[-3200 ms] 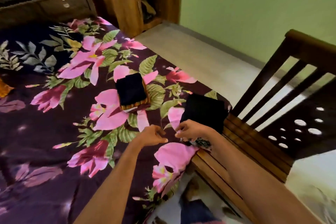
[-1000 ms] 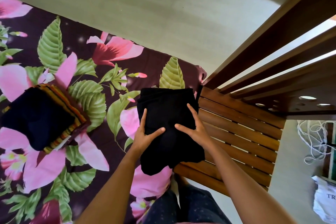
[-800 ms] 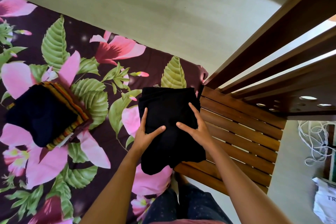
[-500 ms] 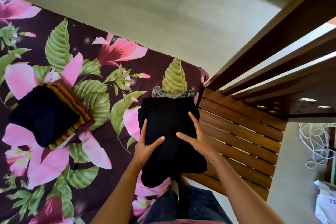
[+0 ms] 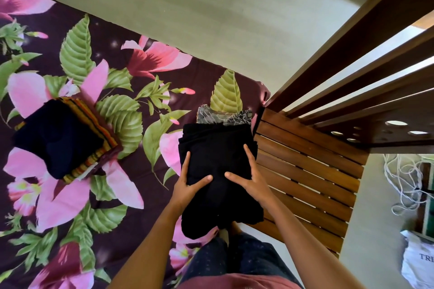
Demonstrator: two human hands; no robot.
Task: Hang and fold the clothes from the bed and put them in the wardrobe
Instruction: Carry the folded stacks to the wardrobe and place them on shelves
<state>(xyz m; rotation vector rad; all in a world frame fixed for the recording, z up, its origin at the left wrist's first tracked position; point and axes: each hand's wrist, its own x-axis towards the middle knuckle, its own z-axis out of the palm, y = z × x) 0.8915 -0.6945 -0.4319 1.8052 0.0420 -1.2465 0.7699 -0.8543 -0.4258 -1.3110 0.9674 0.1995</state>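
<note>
Hands first: left hand (image 5: 191, 183) + right hand (image 5: 250, 179) grip the black folded garment (image 5: 218, 148) from both sides, thumbs on top, other fingers tucked under the edges. Garment sits at the bed (image 5: 131, 166) corner, near end overhanging. Rec: lift level w/ even squeeze, else the fold slumps. Grey patterned cloth (image 5: 223, 115) just beyond, touching it, so don't drag. Striped folded pile (image 5: 61, 138) further left, apart. Wardrobe not in view.

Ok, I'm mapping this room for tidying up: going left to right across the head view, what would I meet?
Striped folded pile → black clothes → wooden slats → white cord.
</note>
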